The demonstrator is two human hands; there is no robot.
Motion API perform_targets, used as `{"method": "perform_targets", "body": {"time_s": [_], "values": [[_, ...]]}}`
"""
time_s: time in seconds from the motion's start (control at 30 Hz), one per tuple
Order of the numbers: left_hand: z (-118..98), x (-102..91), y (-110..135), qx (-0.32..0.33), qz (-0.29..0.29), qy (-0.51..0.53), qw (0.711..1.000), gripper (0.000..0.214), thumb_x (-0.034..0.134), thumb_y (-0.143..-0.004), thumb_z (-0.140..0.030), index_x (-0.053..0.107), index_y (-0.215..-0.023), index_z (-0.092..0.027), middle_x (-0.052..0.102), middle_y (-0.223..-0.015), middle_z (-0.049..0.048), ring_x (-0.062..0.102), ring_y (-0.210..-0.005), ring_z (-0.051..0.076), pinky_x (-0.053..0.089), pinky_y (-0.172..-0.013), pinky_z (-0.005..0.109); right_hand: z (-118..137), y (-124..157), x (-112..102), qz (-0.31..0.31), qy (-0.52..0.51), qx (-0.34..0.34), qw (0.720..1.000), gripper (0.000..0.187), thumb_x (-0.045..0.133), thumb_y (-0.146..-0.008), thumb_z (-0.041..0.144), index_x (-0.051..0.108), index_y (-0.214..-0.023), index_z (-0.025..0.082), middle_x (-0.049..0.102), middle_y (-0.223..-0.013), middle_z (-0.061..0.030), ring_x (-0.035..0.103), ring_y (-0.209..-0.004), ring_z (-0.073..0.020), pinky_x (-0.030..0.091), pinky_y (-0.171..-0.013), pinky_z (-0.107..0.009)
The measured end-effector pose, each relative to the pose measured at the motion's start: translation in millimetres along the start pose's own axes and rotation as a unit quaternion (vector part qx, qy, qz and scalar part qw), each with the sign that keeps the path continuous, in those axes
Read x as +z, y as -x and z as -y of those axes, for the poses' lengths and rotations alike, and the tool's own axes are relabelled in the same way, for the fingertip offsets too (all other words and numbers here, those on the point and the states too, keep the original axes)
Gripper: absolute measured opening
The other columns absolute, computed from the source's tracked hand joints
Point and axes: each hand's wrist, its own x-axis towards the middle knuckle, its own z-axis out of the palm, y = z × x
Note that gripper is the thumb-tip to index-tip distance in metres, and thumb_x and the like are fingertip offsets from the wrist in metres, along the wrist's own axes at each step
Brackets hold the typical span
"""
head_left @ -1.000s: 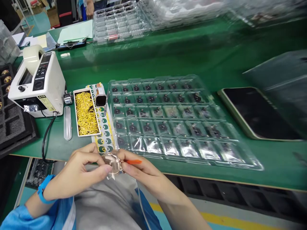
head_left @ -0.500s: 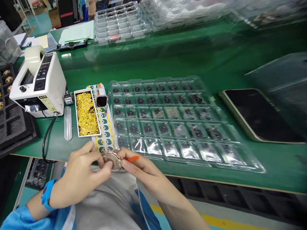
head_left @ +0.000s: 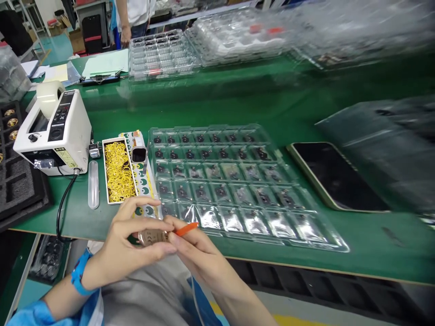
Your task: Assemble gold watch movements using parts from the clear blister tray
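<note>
Between thumb and fingers, my left hand (head_left: 124,246) grips a round metal watch case (head_left: 151,237), its printed back facing up. My right hand (head_left: 200,249) pinches an orange pointed stick (head_left: 187,229) that juts out to the right. The right fingertips meet the watch case at its right edge, so both hands are in contact there. How much of the stick lies inside the fingers is hidden. Just beyond my left hand are a white box of yellow rings (head_left: 118,174) and a sheet of green and yellow stickers (head_left: 144,184). A small square-faced watch (head_left: 138,155) lies on that sheet.
A clear compartment tray (head_left: 217,181) with small dark parts covers the bench middle. To its right lies a phone-like black slab (head_left: 336,176). A white tape dispenser (head_left: 54,131) and black foam trays (head_left: 23,176) stand left. More clear trays (head_left: 163,54) and a person (head_left: 127,22) are behind.
The watch case has tilted and moved slightly left and down, and my left hand has shifted its grip toward the right fingers. The view has swung, so bench items sit lower and further left.
</note>
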Motion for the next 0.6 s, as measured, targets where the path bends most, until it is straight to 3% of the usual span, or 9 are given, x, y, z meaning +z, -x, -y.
{"method": "perform_targets", "body": {"time_s": [0.23,0.33,0.37,0.43,0.47,0.5,0.6], "values": [[12,-9.0,6,-0.002,0.040,0.066,0.997,0.053,0.081,-0.066,-0.044,0.068,-0.115,-0.028,0.062,-0.126,0.0115,0.056,-0.119,0.029,0.046,-0.100,0.048,-10,-2,9,0.026,-0.133,0.078,0.988,0.043,0.070,-0.074,0.059,0.054,-0.079,0.020,0.053,-0.073,-0.0004,0.052,-0.067,-0.0142,0.043,-0.068,-0.028],[15,-19.9,16,-0.010,0.015,0.059,0.998,0.041,0.075,-0.075,-0.042,0.070,-0.114,-0.029,0.069,-0.118,0.0101,0.062,-0.112,0.028,0.050,-0.097,0.045,0,-3,5,0.053,-0.153,0.077,0.984,0.047,0.069,-0.074,0.061,0.047,-0.076,0.020,0.048,-0.069,0.0012,0.050,-0.063,-0.0124,0.043,-0.065,-0.027],[17,-26.0,21,-0.023,-0.012,0.037,0.999,0.026,0.069,-0.082,-0.036,0.073,-0.107,-0.030,0.071,-0.115,0.0089,0.065,-0.109,0.026,0.052,-0.095,0.042,10,-8,0,0.058,-0.122,0.060,0.989,0.048,0.066,-0.076,0.063,0.043,-0.075,0.021,0.047,-0.070,0.0012,0.049,-0.063,-0.0124,0.043,-0.064,-0.027],[24,-41.0,34,-0.055,-0.069,-0.023,0.996,0.017,0.065,-0.086,-0.028,0.075,-0.100,-0.029,0.073,-0.110,0.0073,0.067,-0.104,0.024,0.054,-0.092,0.037,39,-30,-14,0.050,0.047,-0.006,0.998,0.045,0.051,-0.085,0.064,0.038,-0.074,0.022,0.047,-0.072,0.0000,0.050,-0.065,-0.0134,0.043,-0.063,-0.027],[29,-48.9,40,-0.077,-0.096,-0.046,0.991,0.016,0.065,-0.085,-0.029,0.076,-0.097,-0.028,0.074,-0.108,0.0069,0.068,-0.103,0.025,0.055,-0.091,0.035,57,-46,-23,0.023,0.188,-0.063,0.980,0.043,0.040,-0.091,0.061,0.036,-0.074,0.022,0.048,-0.072,-0.0005,0.050,-0.066,-0.0139,0.044,-0.061,-0.028],[33,-56.0,47,-0.100,-0.109,-0.061,0.987,0.016,0.066,-0.084,-0.032,0.077,-0.094,-0.027,0.075,-0.105,0.0066,0.069,-0.101,0.025,0.055,-0.090,0.034,77,-67,-31,-0.002,0.368,-0.099,0.925,0.040,0.031,-0.096,0.055,0.036,-0.073,0.022,0.048,-0.072,-0.0005,0.050,-0.067,-0.0138,0.045,-0.064,-0.028],[44,-67.6,60,-0.171,-0.163,-0.063,0.970,0.028,0.064,-0.082,-0.049,0.077,-0.081,-0.024,0.077,-0.094,0.0062,0.070,-0.094,0.025,0.056,-0.089,0.032,129,-143,-48,-0.057,0.514,-0.107,0.849,0.029,0.042,-0.097,0.034,0.050,-0.075,0.018,0.056,-0.083,-0.0035,0.055,-0.082,-0.0159,0.046,-0.082,-0.035]]}}
